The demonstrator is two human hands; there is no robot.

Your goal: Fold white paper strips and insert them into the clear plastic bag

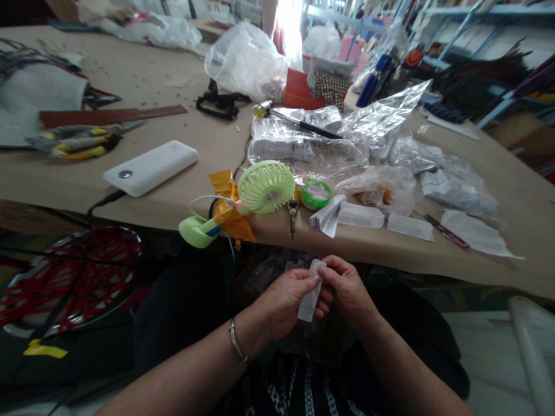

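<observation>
Paper strip (pixel 309 304): in the head view, held between the two hands, above the lap and just in front of the bench (pixel 143 209).
Left hand (pixel 280 303): pinching the strip, thumb on its upper part and fingers behind; most of the strip's lower length shows just right of this thumb.
Right hand (pixel 350 289): thumb and forefinger pinched together at the upper end, so the strip hangs to the left of this hand.
Long axis: steep, leaning slightly; upper end towards the bench and a little right, loose lower end towards the lap and a little left.
Printed face: turned up to the camera, lettering too small to read.
Bench edge: green fan (pixel 265 188), green tub (pixel 315 195) and white slips (pixel 361 215) beyond the hands.
</observation>
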